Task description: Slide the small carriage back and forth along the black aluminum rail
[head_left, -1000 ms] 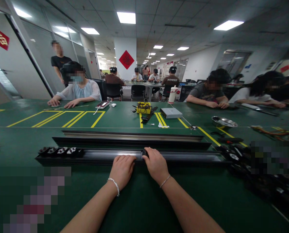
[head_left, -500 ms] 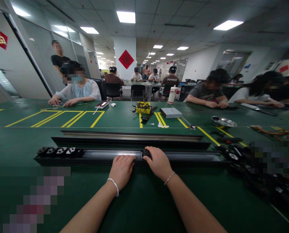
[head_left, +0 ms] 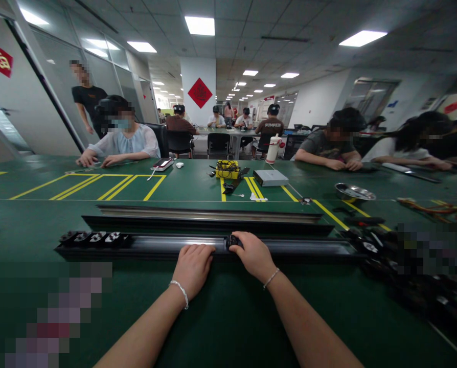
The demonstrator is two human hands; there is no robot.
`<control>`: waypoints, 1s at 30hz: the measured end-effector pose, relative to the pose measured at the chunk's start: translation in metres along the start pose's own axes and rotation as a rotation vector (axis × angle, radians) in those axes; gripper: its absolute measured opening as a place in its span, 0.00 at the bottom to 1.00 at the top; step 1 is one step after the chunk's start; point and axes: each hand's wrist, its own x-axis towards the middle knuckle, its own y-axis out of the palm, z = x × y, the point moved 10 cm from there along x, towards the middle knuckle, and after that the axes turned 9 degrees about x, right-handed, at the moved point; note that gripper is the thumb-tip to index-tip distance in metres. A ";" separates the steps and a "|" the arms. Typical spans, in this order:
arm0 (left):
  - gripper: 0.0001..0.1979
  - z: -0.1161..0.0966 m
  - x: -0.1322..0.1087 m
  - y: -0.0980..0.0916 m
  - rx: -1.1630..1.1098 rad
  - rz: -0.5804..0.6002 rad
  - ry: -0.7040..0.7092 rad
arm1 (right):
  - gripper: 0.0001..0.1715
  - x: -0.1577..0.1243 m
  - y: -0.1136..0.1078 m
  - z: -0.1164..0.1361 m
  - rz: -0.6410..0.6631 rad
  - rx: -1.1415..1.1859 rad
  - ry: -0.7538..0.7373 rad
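Black rail (head_left: 155, 246) bears four modules (head_left: 94, 237); right hand (head_left: 255, 254) grips fifth module (head_left: 232, 240), left hand (head_left: 193, 266) flat.

Two bare hands side by side
Left hand (head_left: 193, 266) lies flat, fingers to 12 o'clock; right hand (head_left: 253, 253) curls its fingers, pointing to 10 o'clock

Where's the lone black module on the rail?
Head view, centre: module sits in the nearest black rail, under the right hand, just right of the left hand.
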 end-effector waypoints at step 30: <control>0.10 0.000 0.000 0.000 -0.001 0.005 0.000 | 0.15 0.000 0.001 -0.002 -0.005 0.012 0.007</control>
